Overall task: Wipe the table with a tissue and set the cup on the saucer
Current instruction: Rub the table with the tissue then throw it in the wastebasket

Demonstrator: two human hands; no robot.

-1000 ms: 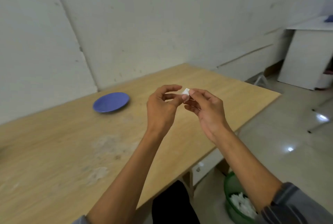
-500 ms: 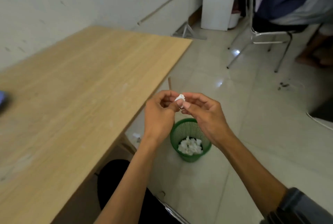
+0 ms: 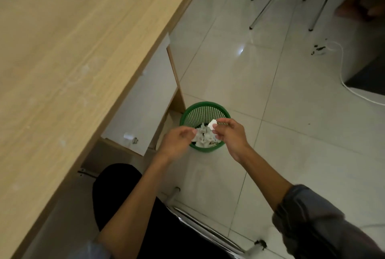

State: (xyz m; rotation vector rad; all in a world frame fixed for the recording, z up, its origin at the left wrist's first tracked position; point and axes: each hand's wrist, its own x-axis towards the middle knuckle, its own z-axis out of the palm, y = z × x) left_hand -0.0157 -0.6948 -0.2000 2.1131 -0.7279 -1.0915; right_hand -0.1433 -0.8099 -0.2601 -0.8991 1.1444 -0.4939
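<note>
My right hand (image 3: 229, 135) pinches a small wad of white tissue (image 3: 212, 124) between thumb and fingertips, right above the green mesh waste bin (image 3: 205, 109) on the floor. My left hand (image 3: 177, 141) hovers just left of the bin with its fingers loosely apart and nothing in it. The wooden table (image 3: 62, 60) fills the left of the view, with pale smears on its top. Neither the cup nor the saucer is in view.
The bin holds several crumpled white tissues (image 3: 203, 139). A white drawer unit (image 3: 145, 100) sits under the table edge. Metal chair legs (image 3: 270, 2) stand on the tiled floor at the top right, and a white cable (image 3: 345, 83) runs along the right.
My view has swung from the table down to the floor. Both hands moved over the bin. The left hand has let go of the tissue, which only the right hand holds now.
</note>
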